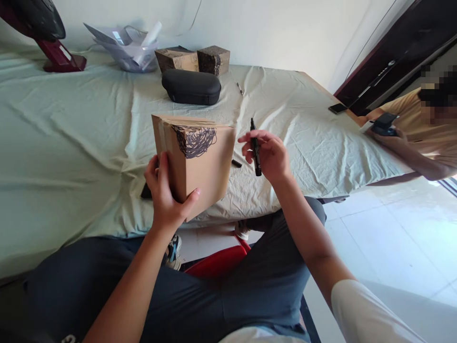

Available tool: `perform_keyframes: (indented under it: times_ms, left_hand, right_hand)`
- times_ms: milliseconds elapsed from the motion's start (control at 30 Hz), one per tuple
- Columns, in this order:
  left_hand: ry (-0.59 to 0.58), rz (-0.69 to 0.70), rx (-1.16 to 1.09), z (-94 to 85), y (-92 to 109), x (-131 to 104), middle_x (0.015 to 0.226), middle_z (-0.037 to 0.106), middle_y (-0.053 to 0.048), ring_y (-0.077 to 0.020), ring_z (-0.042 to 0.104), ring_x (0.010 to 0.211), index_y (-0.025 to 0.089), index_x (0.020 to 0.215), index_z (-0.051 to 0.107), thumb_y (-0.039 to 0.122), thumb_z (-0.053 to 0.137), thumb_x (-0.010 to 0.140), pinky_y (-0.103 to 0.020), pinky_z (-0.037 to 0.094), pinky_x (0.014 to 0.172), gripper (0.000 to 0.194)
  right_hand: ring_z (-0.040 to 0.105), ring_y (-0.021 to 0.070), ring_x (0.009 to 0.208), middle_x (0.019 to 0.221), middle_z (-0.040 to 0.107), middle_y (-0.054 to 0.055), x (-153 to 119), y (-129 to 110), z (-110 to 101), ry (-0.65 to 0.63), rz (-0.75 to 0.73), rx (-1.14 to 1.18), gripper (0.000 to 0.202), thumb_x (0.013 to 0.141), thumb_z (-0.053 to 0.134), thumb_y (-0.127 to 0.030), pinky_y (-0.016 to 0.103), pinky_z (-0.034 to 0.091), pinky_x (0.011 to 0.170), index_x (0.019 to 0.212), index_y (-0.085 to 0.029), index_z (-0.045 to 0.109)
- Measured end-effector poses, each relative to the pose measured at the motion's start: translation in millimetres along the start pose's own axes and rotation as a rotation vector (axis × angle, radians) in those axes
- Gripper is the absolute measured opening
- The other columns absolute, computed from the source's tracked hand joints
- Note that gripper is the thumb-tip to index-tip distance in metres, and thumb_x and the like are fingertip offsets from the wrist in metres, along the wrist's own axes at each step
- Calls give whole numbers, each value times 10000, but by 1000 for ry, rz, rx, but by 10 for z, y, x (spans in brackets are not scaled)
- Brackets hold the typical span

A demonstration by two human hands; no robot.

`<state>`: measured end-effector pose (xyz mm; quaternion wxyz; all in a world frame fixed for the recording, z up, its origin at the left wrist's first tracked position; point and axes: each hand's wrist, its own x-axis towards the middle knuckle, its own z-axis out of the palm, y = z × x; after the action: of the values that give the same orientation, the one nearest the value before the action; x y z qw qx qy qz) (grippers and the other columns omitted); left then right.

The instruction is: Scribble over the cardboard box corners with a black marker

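Note:
A brown cardboard box [209, 178] stands tilted at the front edge of the cloth-covered table. Dark looping scribbles cover its upper corner. My left hand [166, 195] grips the box's lower left corner, thumb on the front face and fingers on the side. To the right of the box, my right hand [269, 155] holds a black marker [256, 152] upright between thumb and fingers, its tip pointing up and away from the cardboard. A black marker cap [236, 163] lies on the cloth between the box and my right hand.
Behind the box are a black zip case [192, 87], two scribbled boxes [214, 59], a clear plastic basket [134, 59] of papers and a dark red stand [60, 56]. A pen [239, 88] and phone [337, 108] lie further right. Another person [414, 133] sits at right, holding a dark object.

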<state>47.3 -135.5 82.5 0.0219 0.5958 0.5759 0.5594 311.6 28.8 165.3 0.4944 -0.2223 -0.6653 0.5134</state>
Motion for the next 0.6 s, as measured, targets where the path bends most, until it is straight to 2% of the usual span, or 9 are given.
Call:
perform_keyframes:
  times_ms: [67, 100, 167, 233, 300, 367, 500, 600]
  left_hand:
    - [15, -39, -34, 71, 6, -62, 1769, 341, -184, -468, 369, 1692, 337, 1812, 340, 696, 882, 830, -670, 315, 1427, 1177]
    - [19, -61, -60, 109, 12, -97, 1766, 347, -185, -465, 381, 1688, 343, 1813, 337, 699, 875, 838, -674, 323, 1422, 1169]
    - [17, -111, -132, 183, 35, -163, 1770, 353, -192, -464, 415, 1672, 346, 1820, 320, 705, 867, 846, -681, 357, 1398, 1174]
    - [-2, -175, -218, 243, 84, -213, 1779, 369, -201, -466, 470, 1635, 342, 1826, 303, 709, 861, 847, -672, 434, 1344, 1185]
    - [-18, -255, -307, 279, 159, -235, 1778, 413, -195, -454, 538, 1578, 343, 1817, 325, 698, 848, 852, -632, 515, 1279, 1154]
    - [-21, -328, -390, 294, 244, -235, 1759, 472, -177, -428, 591, 1527, 346, 1800, 368, 665, 817, 872, -591, 551, 1246, 1079]
    - [-24, -365, -445, 286, 337, -222, 1729, 529, -163, -406, 622, 1502, 338, 1795, 393, 583, 795, 886, -556, 562, 1237, 1024]
    - [-29, -315, -385, 269, 318, -232, 1775, 491, -161, -425, 607, 1524, 349, 1816, 358, 592, 812, 879, -570, 575, 1225, 1069]
  right_hand:
    - [734, 172, 766, 1115, 823, 81, 36, -122, 101, -19, -91, -41, 363, 1040, 572, -553, 313, 575, 606, 1262, -271, 629]
    - [731, 174, 756, 1090, 817, 59, 41, -177, 158, -9, -142, -62, 370, 1029, 630, -568, 325, 588, 625, 1274, -295, 580]
    - [681, 170, 676, 951, 778, 3, 27, -257, 280, 39, -252, -91, 361, 1019, 716, -586, 344, 592, 641, 1180, -321, 532]
    - [628, 177, 625, 793, 684, -26, -7, -293, 397, 93, -331, -161, 362, 1085, 614, -675, 362, 569, 633, 1088, -317, 562]
    - [605, 190, 613, 706, 602, -31, -42, -295, 492, 108, -357, -261, 482, 1141, 429, -727, 378, 551, 634, 1137, -299, 651]
    - [587, 189, 601, 687, 571, -37, -63, -274, 554, 110, -372, -339, 517, 1143, 399, -696, 381, 546, 635, 1225, -279, 693]
    - [567, 180, 624, 725, 586, -18, -78, -223, 601, 118, -426, -469, 270, 1055, 606, -541, 363, 558, 632, 1010, -290, 694]
    - [596, 200, 679, 723, 594, -13, -87, -212, 615, 100, -356, -555, 122, 1013, 670, -415, 362, 595, 679, 994, -301, 707]
